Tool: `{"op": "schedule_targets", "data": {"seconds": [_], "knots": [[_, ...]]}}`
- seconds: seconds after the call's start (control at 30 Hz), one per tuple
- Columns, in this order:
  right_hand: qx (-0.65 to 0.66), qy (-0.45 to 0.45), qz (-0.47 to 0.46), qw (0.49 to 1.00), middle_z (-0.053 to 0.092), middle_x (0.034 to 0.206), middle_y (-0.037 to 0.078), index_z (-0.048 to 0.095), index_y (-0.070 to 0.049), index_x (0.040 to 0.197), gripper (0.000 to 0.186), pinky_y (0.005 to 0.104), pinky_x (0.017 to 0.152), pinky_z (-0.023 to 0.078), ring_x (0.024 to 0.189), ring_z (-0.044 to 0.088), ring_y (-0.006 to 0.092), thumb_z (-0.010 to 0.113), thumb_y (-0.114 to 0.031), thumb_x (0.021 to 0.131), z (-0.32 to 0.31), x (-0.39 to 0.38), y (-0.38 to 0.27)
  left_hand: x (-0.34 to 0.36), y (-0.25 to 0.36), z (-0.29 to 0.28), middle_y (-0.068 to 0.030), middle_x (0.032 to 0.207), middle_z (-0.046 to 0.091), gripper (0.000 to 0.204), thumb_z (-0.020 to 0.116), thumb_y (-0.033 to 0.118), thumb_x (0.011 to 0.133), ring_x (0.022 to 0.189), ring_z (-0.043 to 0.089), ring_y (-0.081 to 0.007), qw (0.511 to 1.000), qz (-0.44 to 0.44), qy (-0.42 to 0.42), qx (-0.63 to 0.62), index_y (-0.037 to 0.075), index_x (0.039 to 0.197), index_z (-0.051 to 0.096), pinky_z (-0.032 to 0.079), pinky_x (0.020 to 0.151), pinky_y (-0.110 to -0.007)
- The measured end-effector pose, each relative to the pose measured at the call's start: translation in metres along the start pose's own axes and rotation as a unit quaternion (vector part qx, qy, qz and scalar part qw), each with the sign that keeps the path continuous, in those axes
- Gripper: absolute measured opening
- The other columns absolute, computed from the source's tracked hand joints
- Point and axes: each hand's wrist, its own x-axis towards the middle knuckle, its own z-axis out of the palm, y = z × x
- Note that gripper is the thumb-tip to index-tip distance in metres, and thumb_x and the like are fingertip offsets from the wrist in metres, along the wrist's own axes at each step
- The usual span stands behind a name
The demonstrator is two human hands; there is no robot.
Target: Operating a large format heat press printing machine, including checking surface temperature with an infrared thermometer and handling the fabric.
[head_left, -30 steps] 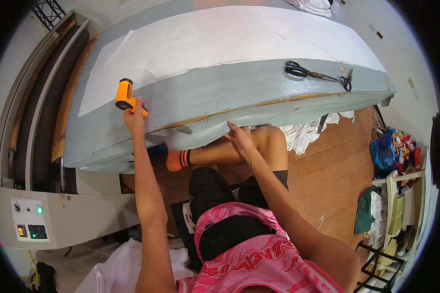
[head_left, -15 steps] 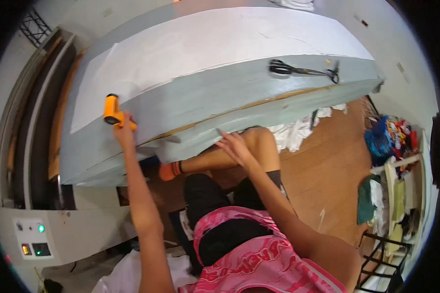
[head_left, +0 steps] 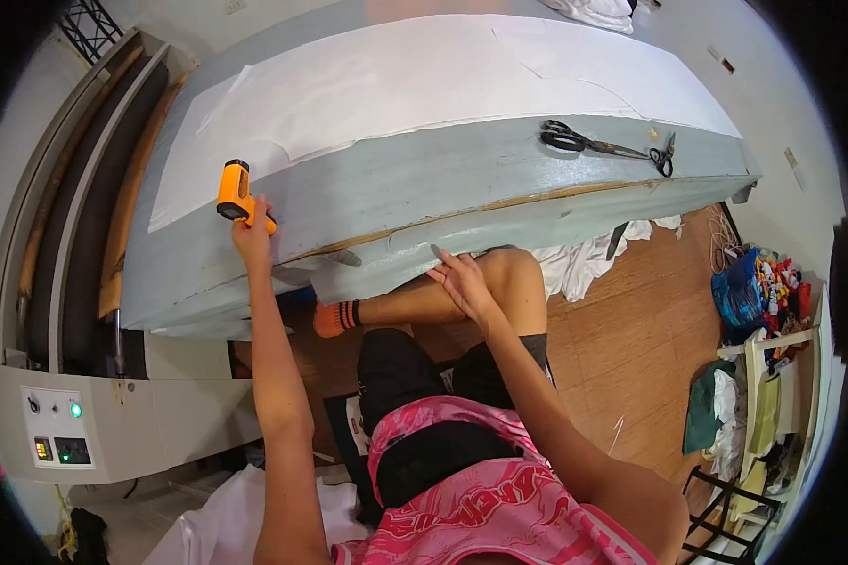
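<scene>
My left hand [head_left: 252, 231] grips an orange and black handheld gun-shaped device [head_left: 236, 195] above the near edge of a long grey-blue table [head_left: 424, 162]. My right hand [head_left: 462, 282] has its fingers loosely apart, nothing visible in them, beside the plastic sheet [head_left: 377, 268] hanging from that edge and over my bent leg. A wide white sheet [head_left: 415, 75] with cut-looking lines lies on the tabletop. Black-handled scissors [head_left: 594, 143] lie on the right part of the table.
A roller machine [head_left: 75, 207] with a lit control panel [head_left: 58, 424] stands at my left. At the right are piled colourful fabrics [head_left: 754, 297], a cream rack [head_left: 758, 395] and a black metal frame [head_left: 730, 513]. White cloth [head_left: 575, 268] lies under the table.
My right hand has dropped slightly from the hanging sheet's edge, its fingers loosening. My left hand and the orange device stay in about the same place, shifting slightly with the camera's movement.
</scene>
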Motion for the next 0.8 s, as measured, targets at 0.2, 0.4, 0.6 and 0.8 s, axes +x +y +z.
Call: {"op": "schedule_targets", "data": {"seconds": [0.2, 0.4, 0.6, 0.8], "knots": [[0.01, -0.004, -0.005, 1.0, 0.058, 0.113, 0.012, 0.043, -0.002, 0.11, 0.028, 0.0384, 0.093, 0.054, 0.101, 0.063, 0.0214, 0.066, -0.01, 0.097, 0.005, -0.002, -0.001, 0.0, -0.001, -0.002, -0.0037, 0.087, 0.068, 0.026, 0.072, 0.025, 0.094, 0.08, 0.062, -0.0114, 1.0, 0.001, 0.012, 0.012, 0.002, 0.102, 0.063, 0.05, 0.071, -0.028], [0.009, -0.003, -0.003, 1.0, 0.057, 0.115, 0.012, 0.042, -0.001, 0.113, 0.03, 0.0391, 0.094, 0.054, 0.102, 0.063, 0.0223, 0.066, -0.01, 0.096, 0.005, -0.003, -0.003, 0.0, -0.003, -0.001, -0.0036, 0.087, 0.068, 0.026, 0.073, 0.024, 0.094, 0.078, 0.062, -0.0114, 1.0, 0.007, 0.009, -0.009, 0.002, 0.103, 0.062, 0.05, 0.069, -0.027], [0.004, -0.007, -0.007, 1.0, 0.056, 0.116, 0.013, 0.042, 0.0, 0.116, 0.033, 0.0387, 0.094, 0.054, 0.105, 0.063, 0.0231, 0.066, -0.01, 0.096, 0.003, -0.004, -0.003, 0.0, -0.004, 0.001, -0.0037, 0.087, 0.068, 0.025, 0.073, 0.023, 0.094, 0.078, 0.063, -0.0112, 1.0, 0.009, 0.007, -0.017, 0.003, 0.103, 0.063, 0.05, 0.069, -0.027], [-0.084, 0.093, -0.006, 0.992, 0.061, 0.111, 0.015, 0.049, 0.004, 0.118, 0.037, 0.0346, 0.084, 0.058, 0.099, 0.065, 0.0218, 0.07, -0.016, 0.095, 0.015, 0.001, 0.001, 0.001, -0.002, 0.001, -0.0033, 0.086, 0.068, 0.023, 0.073, 0.022, 0.093, 0.078, 0.062, -0.011, 1.0, 0.009, 0.009, -0.02, 0.003, 0.101, 0.063, 0.049, 0.068, -0.027]]}}
